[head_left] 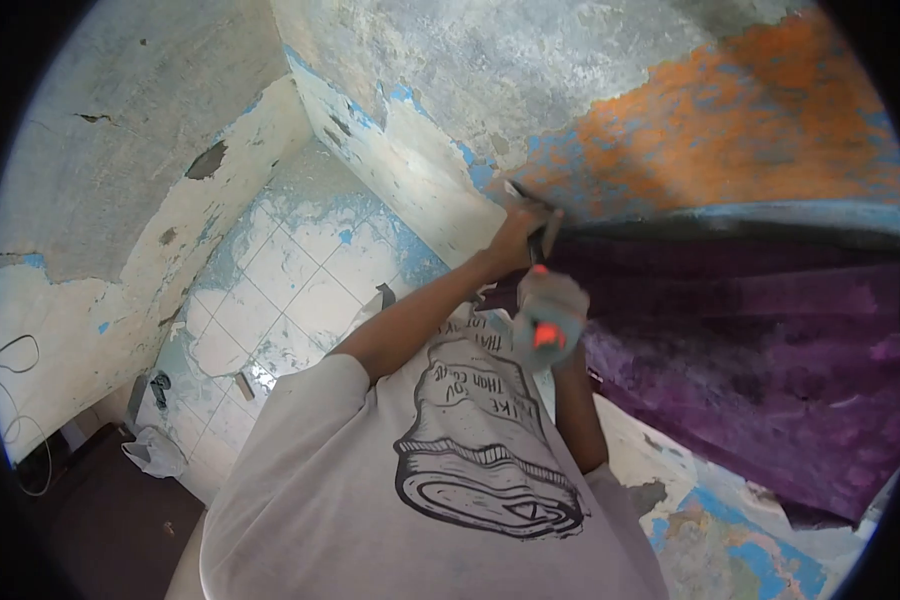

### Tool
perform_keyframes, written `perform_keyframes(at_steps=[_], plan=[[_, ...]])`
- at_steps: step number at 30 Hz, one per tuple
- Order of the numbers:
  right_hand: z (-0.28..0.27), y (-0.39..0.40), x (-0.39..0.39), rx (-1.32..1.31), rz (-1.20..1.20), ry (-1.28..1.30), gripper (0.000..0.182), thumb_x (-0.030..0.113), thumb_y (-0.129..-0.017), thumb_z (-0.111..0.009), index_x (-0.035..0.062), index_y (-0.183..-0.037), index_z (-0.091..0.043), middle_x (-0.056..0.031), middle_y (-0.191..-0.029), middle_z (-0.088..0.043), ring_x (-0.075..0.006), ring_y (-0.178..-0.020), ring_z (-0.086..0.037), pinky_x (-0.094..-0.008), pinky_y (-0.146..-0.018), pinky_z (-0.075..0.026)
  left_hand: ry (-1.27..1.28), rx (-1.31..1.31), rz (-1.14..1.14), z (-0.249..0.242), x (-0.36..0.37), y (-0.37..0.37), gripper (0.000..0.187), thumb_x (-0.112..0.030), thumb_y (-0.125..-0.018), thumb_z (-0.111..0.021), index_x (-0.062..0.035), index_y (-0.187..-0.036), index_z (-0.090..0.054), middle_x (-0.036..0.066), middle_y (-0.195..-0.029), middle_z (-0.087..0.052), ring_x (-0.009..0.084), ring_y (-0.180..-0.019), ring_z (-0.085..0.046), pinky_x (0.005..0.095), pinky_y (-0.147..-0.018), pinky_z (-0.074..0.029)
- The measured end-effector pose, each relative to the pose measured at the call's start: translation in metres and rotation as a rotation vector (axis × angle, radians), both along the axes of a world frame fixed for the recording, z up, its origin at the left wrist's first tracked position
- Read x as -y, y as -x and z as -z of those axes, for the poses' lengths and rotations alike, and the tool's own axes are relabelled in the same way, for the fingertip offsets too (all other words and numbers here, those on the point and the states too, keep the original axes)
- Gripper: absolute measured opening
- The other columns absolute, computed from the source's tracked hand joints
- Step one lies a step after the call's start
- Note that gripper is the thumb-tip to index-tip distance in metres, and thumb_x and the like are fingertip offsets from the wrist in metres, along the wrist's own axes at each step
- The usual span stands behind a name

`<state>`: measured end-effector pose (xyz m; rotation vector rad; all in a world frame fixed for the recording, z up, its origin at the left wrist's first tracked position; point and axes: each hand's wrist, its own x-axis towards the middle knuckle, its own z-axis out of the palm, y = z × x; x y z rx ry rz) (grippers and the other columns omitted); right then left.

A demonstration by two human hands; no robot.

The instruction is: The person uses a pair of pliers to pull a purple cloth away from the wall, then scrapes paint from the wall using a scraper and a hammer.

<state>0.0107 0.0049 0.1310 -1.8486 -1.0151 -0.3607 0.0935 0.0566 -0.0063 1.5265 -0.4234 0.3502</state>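
Observation:
My right hand (553, 310), in a grey-green work glove, is closed around the orange-and-black handle of what looks like a scraper (546, 337). From the glove its dark shaft runs up toward the wall. My bare left hand (518, 236) is closed around the upper part, close to a dark, narrow blade edge (532, 194) at the wall. Motion blur hides the exact finger placement and the tool head's shape. Beside the blade, the wall (730, 120) carries orange paint with blue patches, bordering bare grey plaster.
Purple cloth (750, 360) covers a surface below the wall at right. White flakes lie over the tiled floor (288, 272). A plastic bag (155, 452), a dark object (160, 388) and a loose cable (15, 400) are at lower left, near a dark brown surface (110, 520).

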Motion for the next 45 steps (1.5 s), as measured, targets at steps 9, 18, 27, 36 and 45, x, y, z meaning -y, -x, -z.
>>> perform_keyframes(at_steps=[9,18,27,36,45], plan=[[-0.052,0.038,-0.021,0.202,-0.075,0.065,0.03,0.02,-0.046,-0.07,0.0069,-0.057,-0.046,-0.0035,-0.056,-0.046,-0.0181,-0.046,-0.048,-0.0307,-0.044,-0.04,0.142,0.384,-0.091,-0.079,0.003,-0.002,0.028,0.006,-0.084,-0.058,-0.0016,-0.06,-0.047,0.011,-0.056,-0.045,0.0293,-0.051,-0.045,0.0389,-0.055,-0.035],[-0.055,0.058,-0.023,-0.034,-0.018,0.085,0.017,0.012,-0.061,-0.071,0.0072,-0.066,-0.055,-0.006,-0.067,-0.052,-0.0244,-0.072,-0.062,-0.0341,-0.061,-0.05,0.057,0.383,-0.191,-0.058,-0.037,0.014,0.019,0.003,-0.084,-0.063,-0.0005,-0.068,-0.053,0.013,-0.061,-0.051,0.0316,-0.054,-0.05,0.0367,-0.058,-0.041],[0.005,0.079,-0.036,-0.831,0.32,-0.251,0.023,0.011,-0.09,-0.064,0.0042,-0.105,-0.048,-0.0094,-0.111,-0.057,-0.0215,-0.102,-0.062,-0.0343,-0.079,-0.053,-0.469,0.118,-0.775,-0.093,-0.108,0.036,0.023,-0.006,-0.083,-0.072,-0.0073,-0.104,-0.063,0.019,-0.127,-0.038,0.0396,-0.12,-0.033,0.0453,-0.094,-0.037],[0.03,0.063,-0.068,-1.121,0.189,-0.39,0.03,0.024,-0.103,-0.044,0.0065,-0.127,-0.043,0.0012,-0.062,-0.043,-0.0062,-0.042,-0.038,-0.0222,-0.038,-0.031,-0.269,0.226,-0.48,-0.078,-0.139,0.059,0.049,0.009,-0.092,-0.05,-0.0053,-0.138,-0.039,0.019,-0.131,-0.039,0.0293,-0.109,-0.052,0.0386,-0.09,-0.048],[0.035,-0.008,-0.081,-0.668,0.267,-0.612,0.024,0.013,-0.095,-0.059,0.001,-0.107,-0.043,-0.0021,-0.073,-0.056,-0.0072,-0.058,-0.053,-0.0244,-0.052,-0.043,0.167,-0.477,0.246,-0.054,-0.139,0.125,0.038,-0.026,-0.102,-0.051,0.0008,-0.128,-0.05,0.012,-0.111,-0.06,0.0165,-0.104,-0.056,0.0315,-0.094,-0.045]])
